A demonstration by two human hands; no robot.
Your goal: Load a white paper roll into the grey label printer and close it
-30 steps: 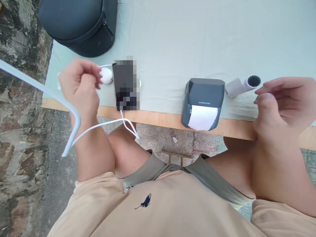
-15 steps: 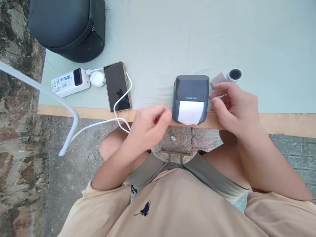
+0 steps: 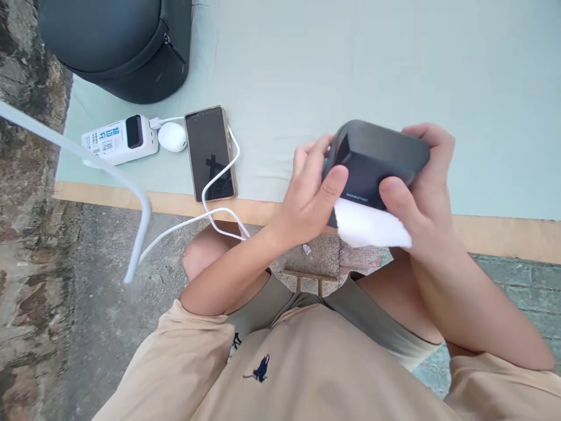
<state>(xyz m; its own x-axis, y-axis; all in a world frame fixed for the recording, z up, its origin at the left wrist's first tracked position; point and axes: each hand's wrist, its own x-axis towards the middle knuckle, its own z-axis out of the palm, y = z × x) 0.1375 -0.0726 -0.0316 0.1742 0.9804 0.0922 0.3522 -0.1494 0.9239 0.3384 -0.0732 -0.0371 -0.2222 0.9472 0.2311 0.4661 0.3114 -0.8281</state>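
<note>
A dark grey label printer [image 3: 377, 158] is held up off the table, tilted, between both my hands. My left hand [image 3: 313, 193] grips its left side, thumb on the front face. My right hand [image 3: 423, 187] is wrapped round its right side, with the thumb pressed near the lettering. From the printer's front slot hangs white label paper [image 3: 370, 225] with a ragged lower edge. The small white roll seen earlier on the table is hidden now behind the printer and my right hand.
On the left of the pale green cloth [image 3: 272, 88] lie a phone [image 3: 210, 155], a white power bank [image 3: 120, 140] and a round white case [image 3: 172, 137]. A white cable [image 3: 188, 219] loops over the table edge. A black zipped bag [image 3: 118, 49] stands at the back left.
Both my hands have closed on the printer. It has come up off the table and turned at a slant, a little to the right.
</note>
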